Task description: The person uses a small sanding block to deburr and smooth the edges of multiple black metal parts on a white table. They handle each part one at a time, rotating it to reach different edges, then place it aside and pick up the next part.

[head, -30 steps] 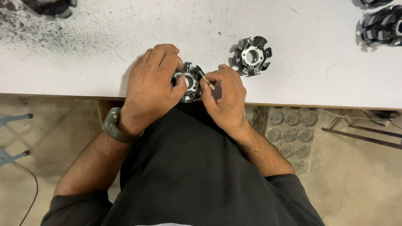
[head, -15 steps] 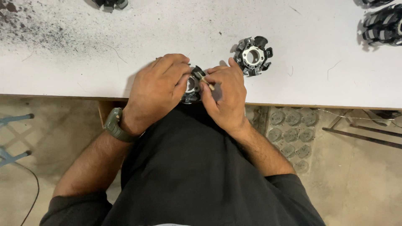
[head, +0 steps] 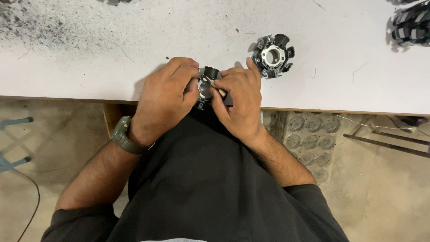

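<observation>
Hands met at the near edge of the white table [head: 80, 67], both clasped around one small black stator core [head: 207, 85] with a silvery centre. The left hand [head: 168, 96] gripped it from the left side, fingers curled over its top; the right hand [head: 239, 101] pinched it from the right, thumb pressed on its face. A second stator core [head: 272, 56] lay flat on the table, just beyond the right hand, untouched. More dark cores [head: 412, 24] sat at the far right corner. No packages, labels or signs showed anywhere.
</observation>
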`<control>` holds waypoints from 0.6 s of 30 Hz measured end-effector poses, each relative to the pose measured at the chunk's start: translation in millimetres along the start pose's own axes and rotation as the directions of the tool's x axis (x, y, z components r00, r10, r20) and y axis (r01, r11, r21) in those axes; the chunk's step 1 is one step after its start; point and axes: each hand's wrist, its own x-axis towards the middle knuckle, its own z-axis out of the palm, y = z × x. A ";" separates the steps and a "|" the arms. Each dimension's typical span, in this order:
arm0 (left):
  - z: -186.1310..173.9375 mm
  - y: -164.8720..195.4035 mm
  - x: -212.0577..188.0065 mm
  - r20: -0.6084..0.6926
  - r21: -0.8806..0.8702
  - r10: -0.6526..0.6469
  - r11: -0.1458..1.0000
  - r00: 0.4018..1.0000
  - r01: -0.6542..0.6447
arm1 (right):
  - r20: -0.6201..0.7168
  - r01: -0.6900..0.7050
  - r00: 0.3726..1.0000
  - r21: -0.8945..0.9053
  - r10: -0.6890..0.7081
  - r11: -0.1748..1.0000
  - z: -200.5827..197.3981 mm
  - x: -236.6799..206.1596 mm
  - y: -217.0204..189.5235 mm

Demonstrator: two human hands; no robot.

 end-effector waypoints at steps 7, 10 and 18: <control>2.9 1.7 0.1 -0.056 0.060 0.043 0.997 0.997 -0.040 | -0.033 0.076 0.997 0.019 -0.075 0.997 6.4 -2.4 2.1; 5.3 -0.6 -2.6 -0.058 0.052 0.048 0.998 0.997 -0.045 | -0.037 0.077 0.996 -0.005 -0.077 0.997 9.6 -3.0 4.0; 9.8 -0.9 -8.0 -0.066 0.078 0.077 0.994 0.995 -0.071 | -0.027 0.104 0.994 -0.070 -0.106 0.992 14.6 -1.6 5.1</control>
